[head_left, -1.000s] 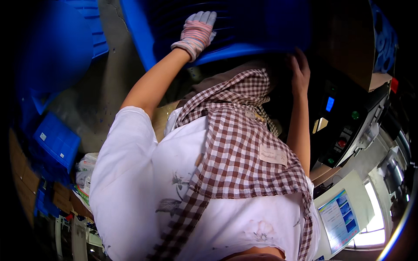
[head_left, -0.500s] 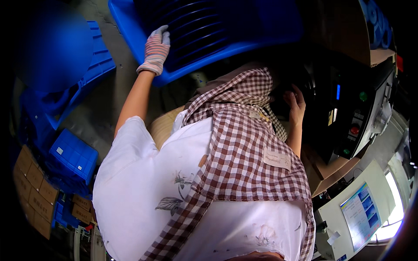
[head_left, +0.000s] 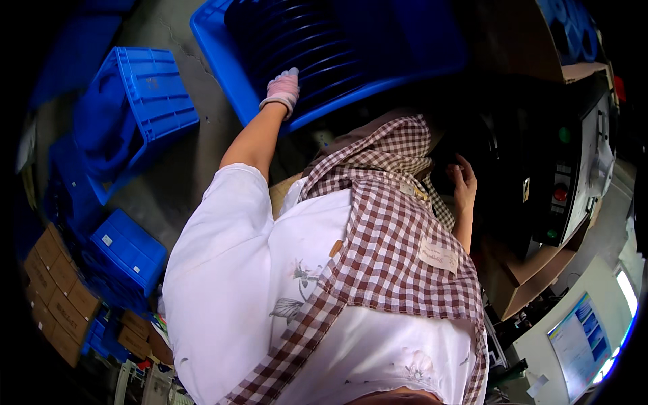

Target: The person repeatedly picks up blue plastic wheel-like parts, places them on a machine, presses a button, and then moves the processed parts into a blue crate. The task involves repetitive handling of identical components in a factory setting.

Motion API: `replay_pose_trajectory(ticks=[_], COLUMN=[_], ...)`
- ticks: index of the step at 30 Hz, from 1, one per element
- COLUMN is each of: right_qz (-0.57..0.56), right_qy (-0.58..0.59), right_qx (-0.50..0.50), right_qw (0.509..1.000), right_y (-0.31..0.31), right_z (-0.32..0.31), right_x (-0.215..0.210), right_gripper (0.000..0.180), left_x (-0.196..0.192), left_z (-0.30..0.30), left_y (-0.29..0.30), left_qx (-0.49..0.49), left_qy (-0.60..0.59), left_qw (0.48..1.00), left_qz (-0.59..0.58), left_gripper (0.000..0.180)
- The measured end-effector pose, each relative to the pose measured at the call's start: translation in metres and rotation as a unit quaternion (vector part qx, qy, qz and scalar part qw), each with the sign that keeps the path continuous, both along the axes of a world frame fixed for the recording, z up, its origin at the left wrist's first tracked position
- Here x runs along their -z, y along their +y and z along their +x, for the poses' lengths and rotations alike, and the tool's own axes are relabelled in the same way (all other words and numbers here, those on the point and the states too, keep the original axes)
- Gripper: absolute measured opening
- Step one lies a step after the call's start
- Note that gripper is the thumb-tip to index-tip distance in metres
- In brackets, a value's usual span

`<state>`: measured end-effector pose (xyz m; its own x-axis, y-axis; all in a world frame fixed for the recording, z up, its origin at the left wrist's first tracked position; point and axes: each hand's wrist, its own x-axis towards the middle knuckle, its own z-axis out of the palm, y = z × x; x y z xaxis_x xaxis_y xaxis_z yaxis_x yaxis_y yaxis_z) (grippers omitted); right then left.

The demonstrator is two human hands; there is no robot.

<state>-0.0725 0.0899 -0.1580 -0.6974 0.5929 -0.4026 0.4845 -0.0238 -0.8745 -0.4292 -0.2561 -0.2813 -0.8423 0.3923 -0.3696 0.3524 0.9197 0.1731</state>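
My left hand [head_left: 282,92], in a pale glove with a striped cuff, reaches into the near left part of a large blue bin [head_left: 233,91]. Its fingers are curled against a row of glossy black curved pieces [head_left: 304,44] packed in the bin; what they grip, if anything, is hidden. Bare and ungloved, my right hand [head_left: 463,183] is at the right of my lap, beside a black machine [head_left: 574,158]. Its thumb and fingers are apart, and nothing shows between them. Deep shadow covers the space past the fingertips.
The machine has a red button [head_left: 560,193] and green ones. Blue crates [head_left: 158,88] stand on the floor at left, with stacked brown cartons [head_left: 61,297] beyond. A cardboard box [head_left: 584,73] with blue rolls is at upper right, a lit screen [head_left: 580,344] at lower right.
My left hand has moved right, from the bin's left rim to the black pieces, and its fingers have curled. My right hand stays beside the machine. The whole view has shifted slightly.
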Motion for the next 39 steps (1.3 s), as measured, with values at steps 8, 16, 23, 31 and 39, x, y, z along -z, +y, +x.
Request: replay_pose_trajectory(ticks=[8, 16, 23, 31, 39], right_qz=[-0.005, 0.107, 0.303, 0.411, 0.297], right_qy=[-0.018, 0.043, 0.080, -0.095, -0.385], right_qx=[0.108, 0.269, 0.463, 0.442, 0.216], right_qw=[0.994, 0.956, 0.829, 0.792, 0.847], right_y=[-0.024, -0.022, 0.039, 0.261, 0.369], right_z=[0.056, 0.076, 0.203, 0.339, 0.290], right_x=[0.014, -0.059, -0.153, -0.137, -0.054], right_gripper=[0.033, 0.027, 0.019, 0.029, 0.061], left_x=[-0.071, -0.063, -0.078, -0.158, -0.261], left_z=[-0.017, -0.057, -0.111, -0.068, 0.008], left_y=[0.015, 0.023, 0.082, 0.171, 0.222], left_qx=[0.125, 0.094, 0.195, 0.198, 0.218], left_qy=[0.069, 0.013, -0.002, -0.107, -0.090], left_qw=[0.990, 0.995, 0.971, 0.936, 0.911], left_qz=[0.002, -0.022, -0.142, 0.270, 0.339], left_gripper=[0.041, 0.065, 0.051, 0.028, 0.025])
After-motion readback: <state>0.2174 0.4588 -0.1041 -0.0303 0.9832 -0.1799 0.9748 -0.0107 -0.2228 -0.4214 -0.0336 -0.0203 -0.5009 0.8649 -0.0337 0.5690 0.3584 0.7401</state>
